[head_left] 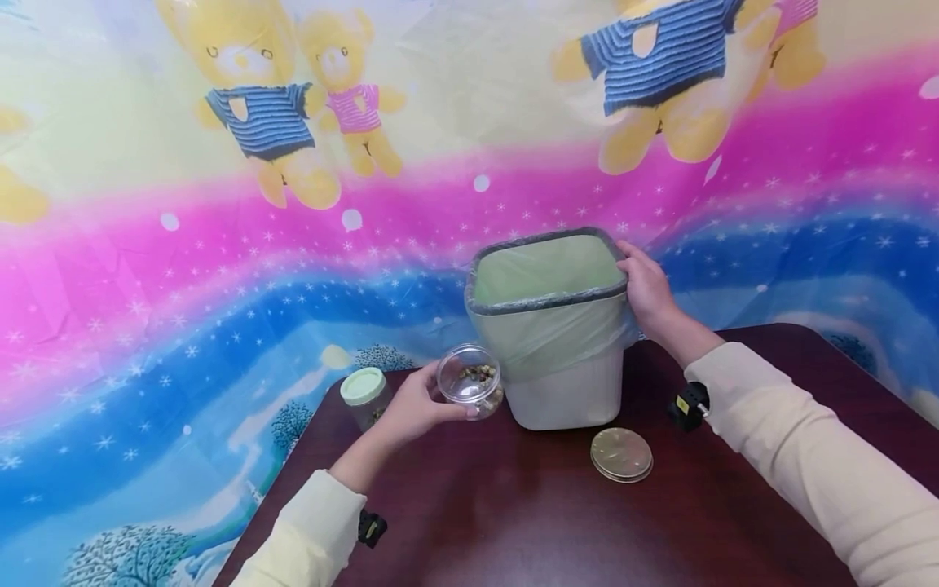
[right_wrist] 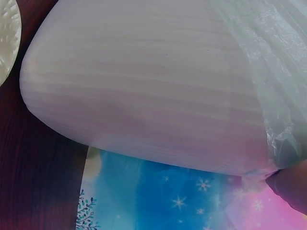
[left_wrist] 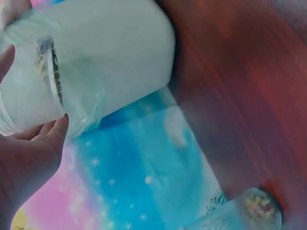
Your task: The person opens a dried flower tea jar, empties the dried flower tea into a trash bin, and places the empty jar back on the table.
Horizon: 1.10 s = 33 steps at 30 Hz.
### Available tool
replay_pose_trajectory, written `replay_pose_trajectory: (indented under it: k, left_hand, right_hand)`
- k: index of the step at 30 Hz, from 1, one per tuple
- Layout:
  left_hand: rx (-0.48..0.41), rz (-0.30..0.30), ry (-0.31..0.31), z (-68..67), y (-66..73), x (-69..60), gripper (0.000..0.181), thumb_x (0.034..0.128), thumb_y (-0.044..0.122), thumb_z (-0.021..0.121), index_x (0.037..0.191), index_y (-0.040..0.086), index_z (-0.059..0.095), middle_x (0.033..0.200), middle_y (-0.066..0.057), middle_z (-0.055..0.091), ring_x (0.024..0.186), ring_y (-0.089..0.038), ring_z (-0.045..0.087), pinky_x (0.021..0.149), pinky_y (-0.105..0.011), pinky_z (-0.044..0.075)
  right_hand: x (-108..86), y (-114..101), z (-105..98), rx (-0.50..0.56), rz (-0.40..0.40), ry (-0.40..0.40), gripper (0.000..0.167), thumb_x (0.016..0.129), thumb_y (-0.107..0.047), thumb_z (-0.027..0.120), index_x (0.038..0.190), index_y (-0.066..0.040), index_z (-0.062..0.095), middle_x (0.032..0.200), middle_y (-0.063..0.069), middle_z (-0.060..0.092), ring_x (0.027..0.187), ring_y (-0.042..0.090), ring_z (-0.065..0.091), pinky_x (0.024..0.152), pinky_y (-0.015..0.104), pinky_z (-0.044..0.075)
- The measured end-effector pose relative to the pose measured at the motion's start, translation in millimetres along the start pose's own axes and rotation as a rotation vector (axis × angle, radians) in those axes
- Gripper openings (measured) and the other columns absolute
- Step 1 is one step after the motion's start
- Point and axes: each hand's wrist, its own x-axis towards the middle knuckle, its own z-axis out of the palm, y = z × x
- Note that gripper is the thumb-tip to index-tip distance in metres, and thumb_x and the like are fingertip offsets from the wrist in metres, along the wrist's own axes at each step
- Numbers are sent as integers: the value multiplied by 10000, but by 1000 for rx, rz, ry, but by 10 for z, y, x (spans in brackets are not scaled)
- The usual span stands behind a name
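My left hand (head_left: 414,408) grips a clear plastic jar (head_left: 469,381) whose top is uncovered. Small brownish dried bits lie at the jar's bottom. In the left wrist view the jar (left_wrist: 33,91) appears between thumb and fingers, in front of the bin. My right hand (head_left: 649,289) holds the rim of a pale trash bin (head_left: 565,399) at its right side. A thin green bag (head_left: 550,269) lines the bin and folds over the grey rim. Only a small part of the right hand (right_wrist: 291,189) shows in the right wrist view.
A second jar (head_left: 364,399) with a pale green lid stands at the table's left edge. One round gold lid (head_left: 622,454) lies on the dark wooden table (head_left: 469,505) in front of the bin. Behind hangs a colourful printed sheet (head_left: 411,220).
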Motion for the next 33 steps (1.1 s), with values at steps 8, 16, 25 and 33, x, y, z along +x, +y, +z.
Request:
replay_pose_trajectory:
  k: [8, 16, 25, 33]
  left_hand:
    - [34, -56, 106, -204, 170, 43, 766, 732, 100, 852, 1394, 47, 471, 1281, -147, 572, 1168, -268, 576, 856, -347, 525]
    - [178, -97, 203, -444, 362, 107, 776, 746, 252, 857, 1395, 68, 475, 1282, -123, 580, 1224, -266, 530, 943, -439, 469]
    - [204, -126, 251, -672, 549, 230, 763, 749, 326, 851, 1365, 63, 487, 1278, -116, 574, 1224, -267, 515, 947, -458, 465]
    - [324, -131, 287, -793, 808, 421, 747, 735, 403, 845, 1309, 53, 519, 1202, -106, 603, 1127, -270, 536, 902, -468, 466]
  right_hand:
    - [-11, -4, -13, -24, -13, 9, 533, 1028, -180, 256, 1547, -74, 195, 1613, 63, 86, 1457, 237, 46, 1166, 422, 105]
    - [-12, 5, -13, -29, -19, -5, 528, 1033, -172, 237, 1550, -81, 181, 1614, 56, 81, 1458, 236, 33, 1166, 436, 93]
    - [-15, -3, -6, -32, -16, 0, 523, 1034, -161, 237, 1548, -82, 186, 1613, 50, 87, 1458, 229, 27, 1166, 430, 86]
    - [-17, -5, -5, -44, -18, 10, 525, 1028, -154, 242, 1545, -74, 193, 1610, 46, 104, 1457, 223, 28, 1167, 421, 76]
